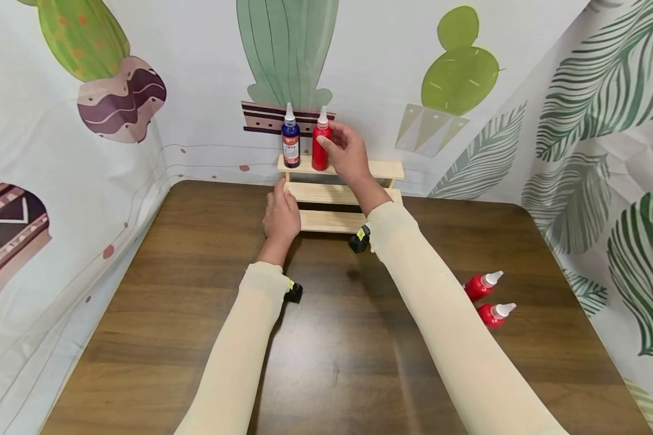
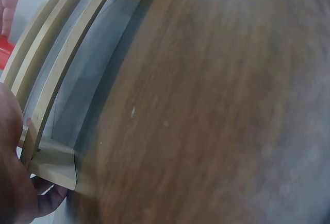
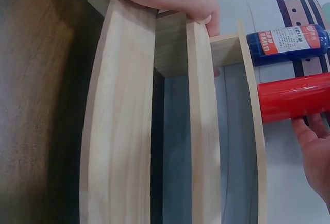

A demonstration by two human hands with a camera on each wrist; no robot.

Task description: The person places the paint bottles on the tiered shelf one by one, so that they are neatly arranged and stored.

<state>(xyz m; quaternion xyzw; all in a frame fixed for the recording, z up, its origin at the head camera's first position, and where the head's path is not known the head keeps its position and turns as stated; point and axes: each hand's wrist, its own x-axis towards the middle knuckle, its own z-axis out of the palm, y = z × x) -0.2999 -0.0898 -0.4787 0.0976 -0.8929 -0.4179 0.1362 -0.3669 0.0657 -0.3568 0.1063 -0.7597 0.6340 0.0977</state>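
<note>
head: red bottle is pinched between right hand's thumb and fingers, at the top step of rack, just beside blue bottle. left wrist: rack end is clasped by left hand's curled fingers. right wrist: red bottle's base is seen at step; likely light, squeezable, slick; best held mid-body.

Red bottle, upright, atop 3-tier wooden rack
</note>
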